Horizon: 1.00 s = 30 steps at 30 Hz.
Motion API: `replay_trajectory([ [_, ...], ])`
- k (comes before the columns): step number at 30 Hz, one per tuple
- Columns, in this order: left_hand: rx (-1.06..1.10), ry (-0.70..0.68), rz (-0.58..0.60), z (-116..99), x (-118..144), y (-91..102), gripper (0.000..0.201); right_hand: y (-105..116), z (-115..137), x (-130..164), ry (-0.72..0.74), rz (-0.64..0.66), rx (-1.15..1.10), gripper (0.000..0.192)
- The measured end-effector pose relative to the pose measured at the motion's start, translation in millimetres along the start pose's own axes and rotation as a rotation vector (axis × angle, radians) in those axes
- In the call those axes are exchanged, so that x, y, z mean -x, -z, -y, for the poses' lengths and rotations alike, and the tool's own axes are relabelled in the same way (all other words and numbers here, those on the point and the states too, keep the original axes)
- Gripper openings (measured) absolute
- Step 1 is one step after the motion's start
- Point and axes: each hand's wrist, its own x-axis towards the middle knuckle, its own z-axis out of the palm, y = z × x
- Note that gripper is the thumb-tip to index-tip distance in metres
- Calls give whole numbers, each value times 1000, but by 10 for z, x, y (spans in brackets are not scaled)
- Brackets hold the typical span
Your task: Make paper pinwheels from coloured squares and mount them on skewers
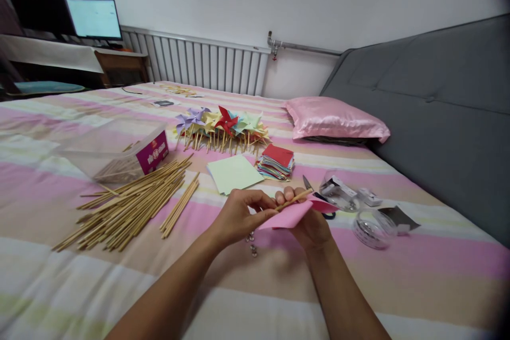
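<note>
My left hand (241,216) pinches the near end of a short wooden stick (295,198). The stick lies across a pink paper pinwheel (287,216), whose blades are folded out to both sides. From behind, my right hand (314,228) grips the pink pinwheel, with its fingertips curled up against the stick. Whether a pin joins the two is hidden by the fingers. Several small metal pins (254,249) lie on the sheet just below my left hand. Dark-handled scissors (306,183) lie partly hidden behind my right hand.
Loose sticks (135,204) spread at left beside a clear plastic box (107,143). Pale green paper (235,172) and a stack of coloured squares (278,159) lie ahead, finished pinwheels (223,122) behind them. Round clear containers (372,228) sit at right; a pink pillow (338,117) lies farther back.
</note>
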Motion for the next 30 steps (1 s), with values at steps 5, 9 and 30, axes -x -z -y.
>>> replay_trajectory([
  [5, -1, -34, -15, -21, 10, -28, 13, 10, -7, 1, 30, 47, -27, 17],
  [9, 23, -42, -5, -8, 17, -41, 13, 1, -4, 3, 12, 53, -38, 17],
  [30, 57, -76, -29, -5, 27, -53, 14, 2, -20, 38, 12, -52, -24, 25],
])
